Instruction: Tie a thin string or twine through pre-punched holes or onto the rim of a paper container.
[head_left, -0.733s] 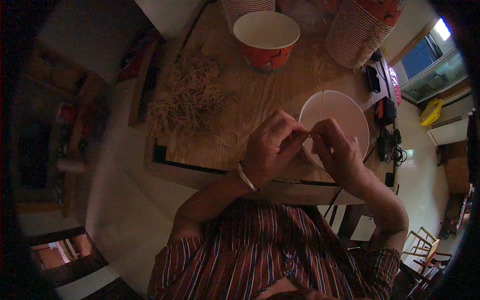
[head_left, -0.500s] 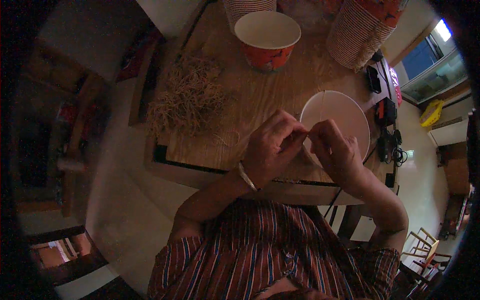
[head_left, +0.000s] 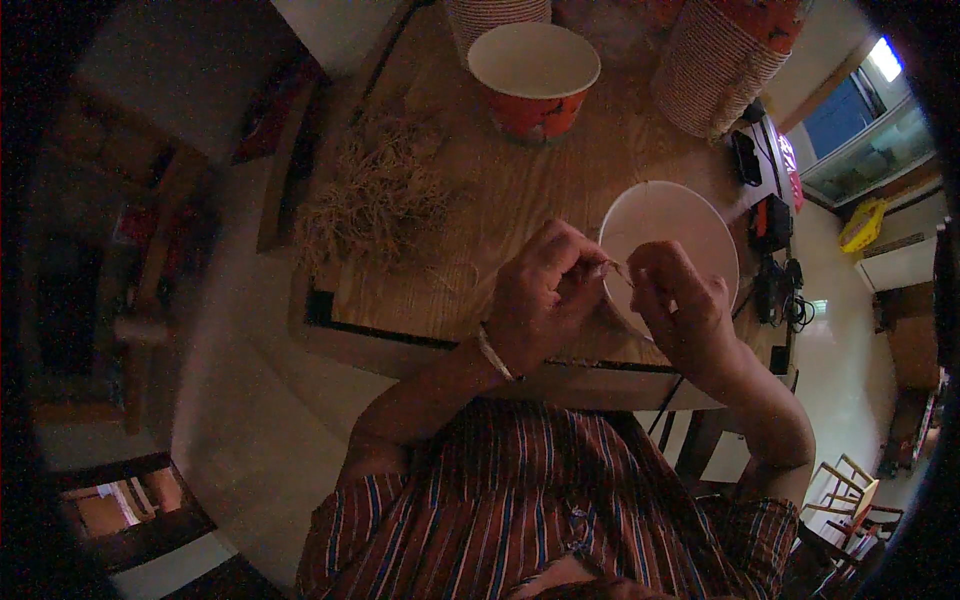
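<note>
My left hand [head_left: 548, 285], a pale bracelet at its wrist, pinches one end of a thin brownish root-like strand [head_left: 620, 271]. The fingers of my right hand [head_left: 682, 300] are closed on the strand's other end. Both hands are over the near left part of a white round paper bowl [head_left: 690, 222], partly hiding it. To the left on the wooden table lies a tangled heap of dry, thin, root-like strands [head_left: 375, 200].
A red-patterned paper bowl [head_left: 537, 108] with a white inside stands at the back. Stacks of nested paper bowls rise behind it and at the back right [head_left: 705, 85]. Black adapters and cables [head_left: 772, 225] lie along the right edge of the wooden table [head_left: 500, 190].
My fingertips have drawn slightly apart, the right hand shifting a little to the right. A short piece of the strand now shows between them.
</note>
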